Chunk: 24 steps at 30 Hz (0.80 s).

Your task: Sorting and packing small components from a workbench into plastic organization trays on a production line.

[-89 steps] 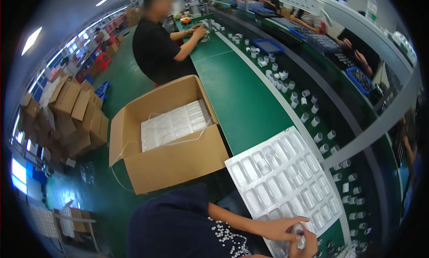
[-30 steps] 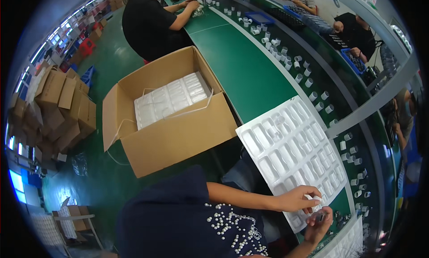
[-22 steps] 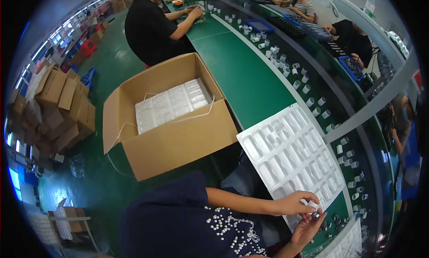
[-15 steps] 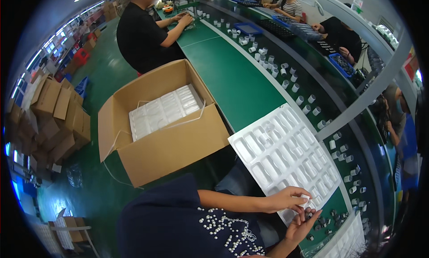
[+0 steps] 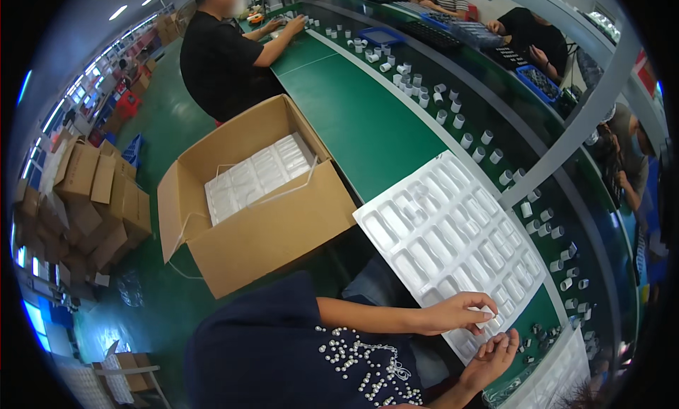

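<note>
My left hand (image 5: 460, 314) pinches a small white cylindrical piece (image 5: 486, 315) over the near end of a white plastic blister tray (image 5: 431, 248). The tray has rows of moulded pockets. Just below it, my right hand (image 5: 491, 358) is turned palm up, fingers loosely curled and apart, with nothing visible in it. Small dark parts (image 5: 539, 332) lie scattered on the green table beside my right hand. A second white tray (image 5: 552, 373) is at the near right edge, partly cut off.
An open cardboard box (image 5: 272, 243) holding stacked white trays (image 5: 258, 172) stands left of the green table (image 5: 368, 119). Small white cylinders (image 5: 467, 140) line a conveyor (image 5: 495, 119) on the right. A co-worker (image 5: 223, 62) sits at the far left; others sit across the conveyor.
My hands have moved apart. The white piece now shows clearly in my left fingers, and my right hand has opened; the dark part seen at its fingertips no longer shows.
</note>
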Available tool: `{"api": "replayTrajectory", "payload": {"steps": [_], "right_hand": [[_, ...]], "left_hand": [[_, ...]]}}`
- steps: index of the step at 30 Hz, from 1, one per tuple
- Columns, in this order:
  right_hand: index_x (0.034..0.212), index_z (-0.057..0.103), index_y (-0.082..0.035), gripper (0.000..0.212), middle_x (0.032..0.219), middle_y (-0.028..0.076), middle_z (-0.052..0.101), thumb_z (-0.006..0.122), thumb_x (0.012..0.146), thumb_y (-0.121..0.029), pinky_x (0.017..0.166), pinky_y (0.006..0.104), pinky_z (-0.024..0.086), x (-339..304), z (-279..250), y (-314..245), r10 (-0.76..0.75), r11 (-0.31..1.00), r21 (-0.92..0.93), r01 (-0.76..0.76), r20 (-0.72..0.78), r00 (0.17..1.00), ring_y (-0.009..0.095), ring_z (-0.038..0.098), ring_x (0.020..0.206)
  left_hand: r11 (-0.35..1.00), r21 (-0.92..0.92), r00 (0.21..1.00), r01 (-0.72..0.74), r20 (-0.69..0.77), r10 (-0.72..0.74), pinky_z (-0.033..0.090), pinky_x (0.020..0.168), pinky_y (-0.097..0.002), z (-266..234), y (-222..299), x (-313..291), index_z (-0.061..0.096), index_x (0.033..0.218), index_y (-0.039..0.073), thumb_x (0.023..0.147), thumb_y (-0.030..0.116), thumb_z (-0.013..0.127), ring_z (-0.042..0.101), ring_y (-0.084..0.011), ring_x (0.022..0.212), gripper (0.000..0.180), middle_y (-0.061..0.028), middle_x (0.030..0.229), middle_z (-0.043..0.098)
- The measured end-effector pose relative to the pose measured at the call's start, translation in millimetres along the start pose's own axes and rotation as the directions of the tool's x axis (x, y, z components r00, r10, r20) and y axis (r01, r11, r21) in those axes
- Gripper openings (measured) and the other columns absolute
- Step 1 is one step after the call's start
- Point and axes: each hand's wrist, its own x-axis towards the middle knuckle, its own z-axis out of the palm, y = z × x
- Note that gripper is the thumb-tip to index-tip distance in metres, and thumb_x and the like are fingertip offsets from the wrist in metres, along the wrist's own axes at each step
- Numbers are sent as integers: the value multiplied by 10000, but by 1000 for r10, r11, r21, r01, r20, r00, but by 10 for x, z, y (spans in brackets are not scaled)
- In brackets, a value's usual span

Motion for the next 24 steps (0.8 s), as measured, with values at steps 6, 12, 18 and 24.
{"api": "replayTrajectory", "payload": {"steps": [6, 12, 18, 24], "right_hand": [[1249, 512, 33, 332, 977, 50, 513, 541, 961, -130, 588, 185, 377, -4, 82, 23, -55, 977, -208, 34, -94, 994, 60, 447, 700], [1204, 536, 30, 302, 1035, 71, 552, 515, 979, -169, 605, 188, 374, -29, -186, 79, 13, 993, -115, -17, -42, 999, 84, 478, 724], [1170, 533, 18, 278, 1104, 71, 545, 504, 989, -191, 601, 187, 369, 132, -176, 43, -21, 987, -160, 5, -99, 995, 84, 479, 727], [1182, 540, -1, 309, 1151, 104, 553, 568, 938, -189, 646, 214, 412, 167, -397, 199, -115, 987, -119, 104, -95, 989, 105, 494, 736]], "left_hand": [[989, 144, 993, 30, 105, -45, 504, 737, -249, 73, 22, -18, 552, 1139, 24, 871, 48, 669, 595, -108, 822, 293, -55, 1045, 580], [989, 126, 996, 74, 35, -79, 507, 738, -250, -73, 60, 14, 477, 1262, 29, 919, 94, 611, 595, -117, 819, 373, -90, 1084, 588], [987, -45, 988, 154, 36, -152, 505, 718, -264, -79, 56, 214, 457, 1304, 41, 997, 174, 490, 584, -129, 816, 335, -80, 1067, 576], [956, 20, 956, 291, 32, -292, 498, 687, -252, -65, 32, 335, 492, 1270, 30, 985, 160, 514, 583, -121, 772, 314, -90, 1124, 545]]}}
